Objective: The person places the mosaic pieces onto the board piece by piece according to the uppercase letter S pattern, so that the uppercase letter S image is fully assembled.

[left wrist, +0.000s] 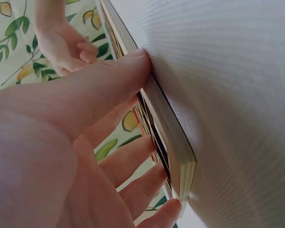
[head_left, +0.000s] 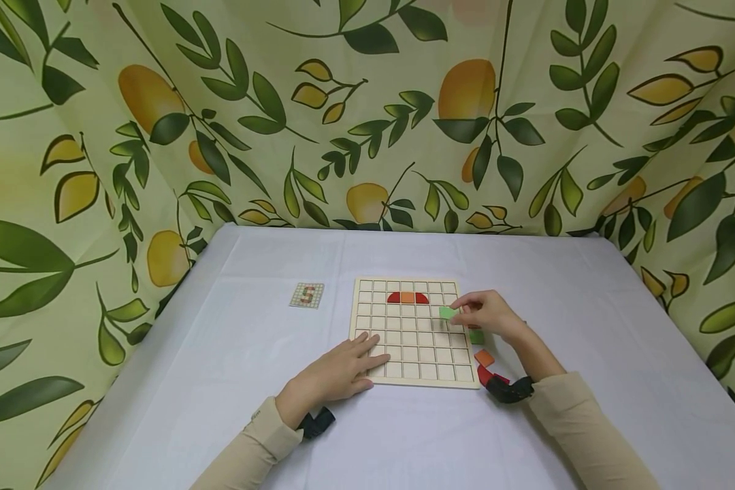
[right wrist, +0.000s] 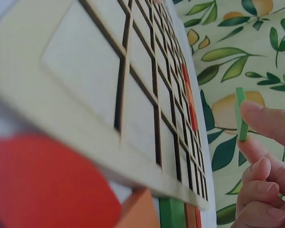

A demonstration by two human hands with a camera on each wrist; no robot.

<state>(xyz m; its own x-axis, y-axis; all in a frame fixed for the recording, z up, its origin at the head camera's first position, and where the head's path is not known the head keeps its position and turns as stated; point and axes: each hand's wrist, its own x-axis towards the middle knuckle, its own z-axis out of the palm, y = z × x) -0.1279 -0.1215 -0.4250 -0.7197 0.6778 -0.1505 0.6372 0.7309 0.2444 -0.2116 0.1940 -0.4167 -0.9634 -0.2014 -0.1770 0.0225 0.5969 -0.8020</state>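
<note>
A wooden grid board (head_left: 413,388) lies on the white table. My left hand (head_left: 337,367) rests on its near left corner, fingers spread over the squares, and the thumb (left wrist: 133,66) touches the side edge. Thumb and index finger of my right hand (head_left: 488,313) pinch a green square tile (head_left: 447,313), held above the right side of the grid. Against the backdrop in the right wrist view, the green tile (right wrist: 241,114) stands edge-on. Two red quarter-round pieces with an orange square (head_left: 407,297) between them sit in an upper row of the board.
Right of the board lie loose pieces: a green tile (head_left: 476,336), an orange tile (head_left: 484,358) and red pieces (head_left: 484,374), partly hidden by the right wrist strap. A small pattern card (head_left: 307,295) lies left of the board. A leaf-print curtain (head_left: 367,136) hangs behind the table.
</note>
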